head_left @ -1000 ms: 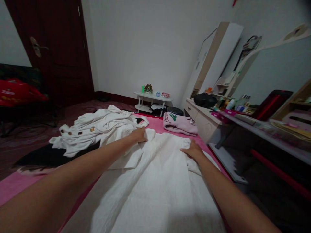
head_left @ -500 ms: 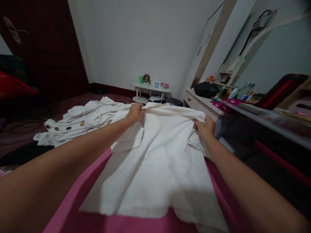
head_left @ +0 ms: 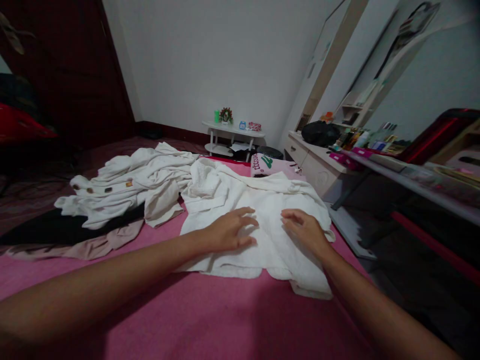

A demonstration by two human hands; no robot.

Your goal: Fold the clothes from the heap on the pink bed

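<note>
A white shirt (head_left: 262,200) lies spread on the pink bedding (head_left: 187,320), creased, with its hem toward me and a bunched sleeve at its upper left. Over its middle left is my left hand (head_left: 230,230), fingers apart and holding nothing. My right hand (head_left: 303,230) hovers over or rests on the shirt's right half, its fingers loosely curved and apart from the thumb. Whether the fingertips touch the cloth I cannot tell.
On the left a heap of white clothing (head_left: 150,165) with buttons lies by black cloth (head_left: 75,223) and pinkish cloth (head_left: 108,242). A printed pink bag (head_left: 275,162) sits beyond the shirt. A cluttered desk (head_left: 420,185) borders the right; a small white table (head_left: 232,131) stands against the wall.
Both hands have let go of the shirt's upper edge and drawn back toward me over its middle. The shirt, held stretched before, now lies on the bedding farther from me.
</note>
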